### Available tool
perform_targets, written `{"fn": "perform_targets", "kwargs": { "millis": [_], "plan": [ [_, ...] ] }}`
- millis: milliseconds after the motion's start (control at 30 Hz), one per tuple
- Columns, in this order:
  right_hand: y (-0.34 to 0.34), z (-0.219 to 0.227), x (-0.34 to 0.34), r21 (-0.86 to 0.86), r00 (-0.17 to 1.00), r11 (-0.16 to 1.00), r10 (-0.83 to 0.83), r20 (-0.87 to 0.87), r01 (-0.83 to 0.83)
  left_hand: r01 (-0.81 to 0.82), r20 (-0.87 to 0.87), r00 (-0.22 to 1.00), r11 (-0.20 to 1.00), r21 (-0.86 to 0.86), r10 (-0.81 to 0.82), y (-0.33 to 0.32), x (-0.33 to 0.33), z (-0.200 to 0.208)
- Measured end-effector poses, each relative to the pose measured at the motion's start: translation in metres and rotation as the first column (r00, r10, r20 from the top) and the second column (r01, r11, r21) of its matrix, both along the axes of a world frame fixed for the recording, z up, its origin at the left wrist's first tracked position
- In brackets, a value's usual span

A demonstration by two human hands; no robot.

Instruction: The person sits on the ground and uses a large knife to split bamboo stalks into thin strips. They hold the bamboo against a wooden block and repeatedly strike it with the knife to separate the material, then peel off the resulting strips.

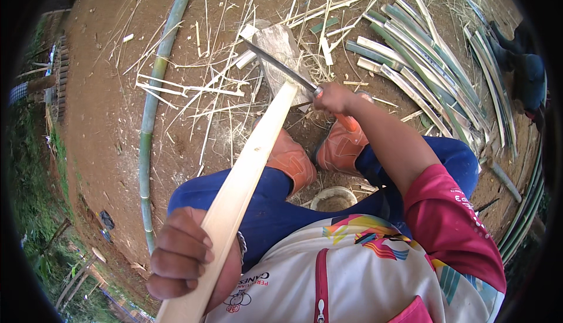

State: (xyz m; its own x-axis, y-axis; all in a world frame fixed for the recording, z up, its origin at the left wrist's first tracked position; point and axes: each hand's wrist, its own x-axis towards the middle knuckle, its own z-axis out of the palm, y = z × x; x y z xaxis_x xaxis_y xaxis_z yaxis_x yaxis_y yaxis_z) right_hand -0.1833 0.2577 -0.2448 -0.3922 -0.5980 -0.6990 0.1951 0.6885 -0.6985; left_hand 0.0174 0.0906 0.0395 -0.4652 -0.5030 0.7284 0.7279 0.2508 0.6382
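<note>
My left hand (182, 255) grips the near end of a long pale bamboo slat (248, 161), fingers wrapped round its edge. The slat slants forward and its far end meets a worn wooden block (275, 44) on the ground. In my right hand (335, 99) is a machete (282, 68), its orange handle showing below the fist. The dark blade points forward and left across the block, close to the slat's far end. Whether the edge touches the slat I cannot tell.
My brown boots (291, 159) flank the near side of the block. A round bowl (333, 200) sits between my legs. Split bamboo strips (419, 59) are piled at the right. A long green bamboo pole (146, 147) lies on the left; shavings litter the dirt ground.
</note>
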Motion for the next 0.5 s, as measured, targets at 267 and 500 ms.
{"fn": "perform_targets", "kwargs": {
  "millis": [267, 500],
  "plan": [
    [0.014, 0.096, 0.028, -0.036, 0.951, 0.997, -0.079, -0.298, 0.071, 0.021, -0.018, 1.000, 0.992, -0.125, -0.023, -0.001, 0.004, 0.000],
    [0.027, 0.180, 0.093, -0.139, 0.866, 0.988, -0.006, -0.501, -0.073, -0.033, -0.042, 0.999, 0.992, -0.118, 0.028, 0.018, 0.004, -0.001]
  ]
}}
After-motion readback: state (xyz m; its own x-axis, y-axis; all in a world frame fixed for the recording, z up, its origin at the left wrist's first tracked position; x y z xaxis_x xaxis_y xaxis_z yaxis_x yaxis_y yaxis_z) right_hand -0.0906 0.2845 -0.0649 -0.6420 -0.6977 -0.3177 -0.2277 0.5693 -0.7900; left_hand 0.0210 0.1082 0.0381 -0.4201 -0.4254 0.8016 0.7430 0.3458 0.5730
